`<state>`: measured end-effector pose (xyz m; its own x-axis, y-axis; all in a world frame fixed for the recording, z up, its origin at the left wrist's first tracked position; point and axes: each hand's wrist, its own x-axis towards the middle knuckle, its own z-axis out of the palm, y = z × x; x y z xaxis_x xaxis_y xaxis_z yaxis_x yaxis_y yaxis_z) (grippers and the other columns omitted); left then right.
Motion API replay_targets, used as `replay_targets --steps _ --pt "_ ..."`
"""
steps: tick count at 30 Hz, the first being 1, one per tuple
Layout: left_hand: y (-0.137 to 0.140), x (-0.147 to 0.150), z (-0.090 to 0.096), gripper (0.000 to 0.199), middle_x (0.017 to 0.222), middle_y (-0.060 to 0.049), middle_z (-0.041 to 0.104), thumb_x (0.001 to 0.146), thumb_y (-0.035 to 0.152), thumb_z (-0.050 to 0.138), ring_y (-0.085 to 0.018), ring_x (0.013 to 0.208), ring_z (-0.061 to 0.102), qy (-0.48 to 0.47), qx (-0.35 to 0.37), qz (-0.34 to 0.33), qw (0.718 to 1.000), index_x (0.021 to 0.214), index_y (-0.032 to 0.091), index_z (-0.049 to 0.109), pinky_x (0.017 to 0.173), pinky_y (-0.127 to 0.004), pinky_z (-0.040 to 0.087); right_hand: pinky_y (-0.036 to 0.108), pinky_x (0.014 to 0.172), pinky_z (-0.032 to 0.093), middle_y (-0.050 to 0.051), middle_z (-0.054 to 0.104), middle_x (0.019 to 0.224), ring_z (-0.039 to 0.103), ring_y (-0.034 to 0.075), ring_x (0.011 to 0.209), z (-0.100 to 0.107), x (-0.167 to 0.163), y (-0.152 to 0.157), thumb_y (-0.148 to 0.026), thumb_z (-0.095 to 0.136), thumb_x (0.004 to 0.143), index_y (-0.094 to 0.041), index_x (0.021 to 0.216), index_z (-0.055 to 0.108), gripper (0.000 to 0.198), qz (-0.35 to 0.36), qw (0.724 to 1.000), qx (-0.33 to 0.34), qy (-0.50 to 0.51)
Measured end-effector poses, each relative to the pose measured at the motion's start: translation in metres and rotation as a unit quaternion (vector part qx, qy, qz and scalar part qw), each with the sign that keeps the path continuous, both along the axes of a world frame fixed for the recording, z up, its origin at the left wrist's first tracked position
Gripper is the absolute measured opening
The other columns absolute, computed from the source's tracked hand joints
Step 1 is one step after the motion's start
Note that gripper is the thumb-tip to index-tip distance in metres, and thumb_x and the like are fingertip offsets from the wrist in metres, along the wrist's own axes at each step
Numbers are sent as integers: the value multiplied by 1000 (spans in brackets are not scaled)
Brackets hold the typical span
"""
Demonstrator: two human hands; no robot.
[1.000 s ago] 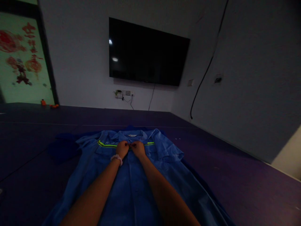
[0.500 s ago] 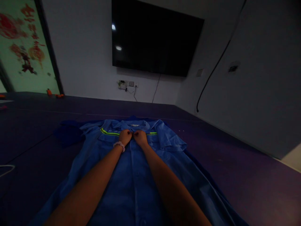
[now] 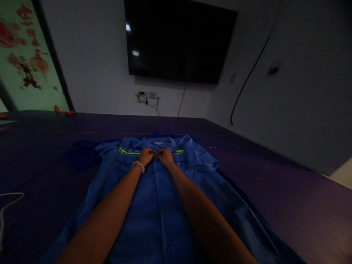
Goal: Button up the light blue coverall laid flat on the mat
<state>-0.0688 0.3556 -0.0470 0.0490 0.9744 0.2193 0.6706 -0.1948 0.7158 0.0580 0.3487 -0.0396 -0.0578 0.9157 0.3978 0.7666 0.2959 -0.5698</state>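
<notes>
Fingers point(image 3: 149, 150) (arms point(image 3: 118, 211) outstretched) close together on shirt point(image 3: 145, 205)

The purple floor point(image 3: 264, 198) bears a blue shirt point(image 3: 145, 212) over darker cloth point(image 3: 84, 157), a white cable point(image 3: 12, 194) and orange objects point(image 3: 69, 113)

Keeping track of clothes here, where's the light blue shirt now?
The light blue shirt lies low and central in the head view, atop darker blue cloth on the purple surface, left hand and right hand at its chest.
</notes>
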Motion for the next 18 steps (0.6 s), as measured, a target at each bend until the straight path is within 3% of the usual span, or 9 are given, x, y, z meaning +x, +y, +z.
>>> replay_targets --steps 8,18 --pt "3 1 -2 23 93 -5 60 87 30 51 -14 78 59 -62 -12 -11 998 99 12 57 68 -31 51 24 67 46 5 70 78 63 17 74 -1 0 0 -24 60 77 -14 78 70 14 15 1000 15 -5" --pt "1 -5 1 22 89 -4 60 87 30 51 -12 72 59 -109 -60 -61 990 98 12 56 63 -29 51 32 73 49 2 64 80 60 13 75 -5 0 0 -30 53 85 -12 82 61 20 14 1000 15 -5"
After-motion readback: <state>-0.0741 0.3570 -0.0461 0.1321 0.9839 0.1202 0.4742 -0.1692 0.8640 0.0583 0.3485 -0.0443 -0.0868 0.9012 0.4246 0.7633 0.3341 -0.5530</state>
